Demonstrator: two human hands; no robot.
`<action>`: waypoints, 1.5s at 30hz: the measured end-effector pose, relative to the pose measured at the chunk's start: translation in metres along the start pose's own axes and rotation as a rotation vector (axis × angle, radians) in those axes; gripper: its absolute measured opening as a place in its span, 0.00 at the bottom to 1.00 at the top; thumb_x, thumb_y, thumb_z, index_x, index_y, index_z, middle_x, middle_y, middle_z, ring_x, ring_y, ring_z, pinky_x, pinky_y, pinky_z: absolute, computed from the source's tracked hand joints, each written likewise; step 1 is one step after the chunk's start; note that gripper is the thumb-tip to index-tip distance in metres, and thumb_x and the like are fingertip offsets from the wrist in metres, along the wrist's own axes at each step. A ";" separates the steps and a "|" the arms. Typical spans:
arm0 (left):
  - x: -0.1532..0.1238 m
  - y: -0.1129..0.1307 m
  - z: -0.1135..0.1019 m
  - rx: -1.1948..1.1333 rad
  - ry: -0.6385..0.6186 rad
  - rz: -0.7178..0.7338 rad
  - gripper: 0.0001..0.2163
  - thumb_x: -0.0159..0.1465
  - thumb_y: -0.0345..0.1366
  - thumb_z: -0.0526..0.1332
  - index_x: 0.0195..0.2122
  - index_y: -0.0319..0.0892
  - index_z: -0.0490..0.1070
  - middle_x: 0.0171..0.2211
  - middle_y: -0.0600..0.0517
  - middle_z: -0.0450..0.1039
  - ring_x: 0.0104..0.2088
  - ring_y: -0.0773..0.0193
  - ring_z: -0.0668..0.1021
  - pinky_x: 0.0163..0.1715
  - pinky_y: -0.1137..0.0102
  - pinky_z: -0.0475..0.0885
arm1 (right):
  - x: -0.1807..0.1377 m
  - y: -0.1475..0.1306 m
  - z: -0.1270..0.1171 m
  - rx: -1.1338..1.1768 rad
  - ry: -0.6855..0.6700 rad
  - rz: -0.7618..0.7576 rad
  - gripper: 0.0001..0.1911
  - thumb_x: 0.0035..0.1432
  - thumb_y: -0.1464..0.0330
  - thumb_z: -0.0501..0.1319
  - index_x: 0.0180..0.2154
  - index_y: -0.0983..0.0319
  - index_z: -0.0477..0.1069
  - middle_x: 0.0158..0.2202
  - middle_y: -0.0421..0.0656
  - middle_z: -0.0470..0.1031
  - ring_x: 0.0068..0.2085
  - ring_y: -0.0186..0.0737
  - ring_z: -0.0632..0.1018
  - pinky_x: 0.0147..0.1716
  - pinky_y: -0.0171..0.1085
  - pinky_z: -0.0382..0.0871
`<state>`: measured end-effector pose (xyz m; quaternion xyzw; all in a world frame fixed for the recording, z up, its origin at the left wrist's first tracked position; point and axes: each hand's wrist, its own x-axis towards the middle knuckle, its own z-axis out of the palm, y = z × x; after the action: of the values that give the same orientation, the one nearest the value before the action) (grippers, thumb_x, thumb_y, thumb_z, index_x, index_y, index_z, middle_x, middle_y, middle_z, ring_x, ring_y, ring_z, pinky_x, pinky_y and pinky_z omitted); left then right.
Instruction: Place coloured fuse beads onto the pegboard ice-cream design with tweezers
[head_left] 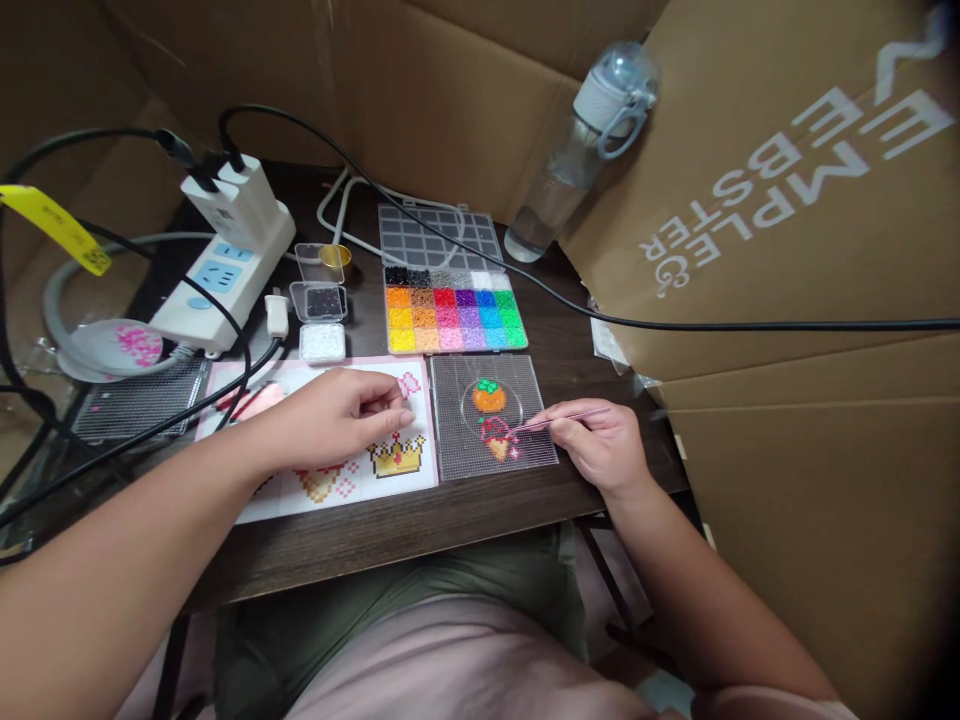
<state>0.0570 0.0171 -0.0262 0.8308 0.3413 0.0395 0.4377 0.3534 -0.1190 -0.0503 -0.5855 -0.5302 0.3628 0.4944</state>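
My right hand [600, 440] is closed around pink tweezers [581, 416], whose tips reach down to the bead design on the clear pegboard [540, 445]. On that board an orange persimmon of fuse beads [490, 400] lies above a partly outlined ice-cream cone of beads [498, 448]. A clear ring [465, 415] surrounds the persimmon. Loosely curled, my left hand [360, 408] rests over the printed pattern sheet [262, 505], near a yellow crown picture [396, 457]. Nothing shows between its fingers, and it hides part of the sheet.
Behind the board stands a sorted bead box [457, 315] with its lid open. Small bead cases [322, 343], a power strip [225, 285] and black cables sit at left. A water bottle [574, 150] stands at the back right. Cardboard walls [787, 420] surround the table.
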 end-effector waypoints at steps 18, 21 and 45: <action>-0.004 0.002 -0.002 -0.056 -0.014 -0.002 0.13 0.63 0.44 0.55 0.24 0.43 0.60 0.22 0.57 0.62 0.25 0.67 0.64 0.26 0.71 0.57 | 0.004 0.016 -0.011 0.044 -0.021 0.082 0.08 0.56 0.63 0.67 0.32 0.60 0.81 0.33 0.49 0.83 0.35 0.47 0.83 0.36 0.39 0.79; -0.004 0.004 -0.003 -0.047 -0.011 -0.011 0.15 0.63 0.44 0.55 0.22 0.43 0.58 0.21 0.58 0.59 0.24 0.68 0.63 0.25 0.71 0.56 | 0.005 0.017 -0.012 0.051 -0.032 0.087 0.07 0.56 0.63 0.67 0.32 0.60 0.81 0.33 0.49 0.83 0.35 0.46 0.83 0.35 0.38 0.78; -0.003 0.007 -0.017 -0.813 0.334 -0.277 0.22 0.62 0.49 0.56 0.20 0.45 0.46 0.15 0.61 0.42 0.15 0.75 0.50 0.15 0.72 0.46 | 0.005 0.007 -0.004 0.091 0.025 0.105 0.09 0.50 0.60 0.71 0.31 0.59 0.81 0.31 0.47 0.83 0.31 0.47 0.83 0.29 0.40 0.78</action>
<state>0.0524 0.0242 -0.0099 0.5207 0.4718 0.2446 0.6681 0.3598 -0.1140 -0.0555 -0.5942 -0.4754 0.4047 0.5072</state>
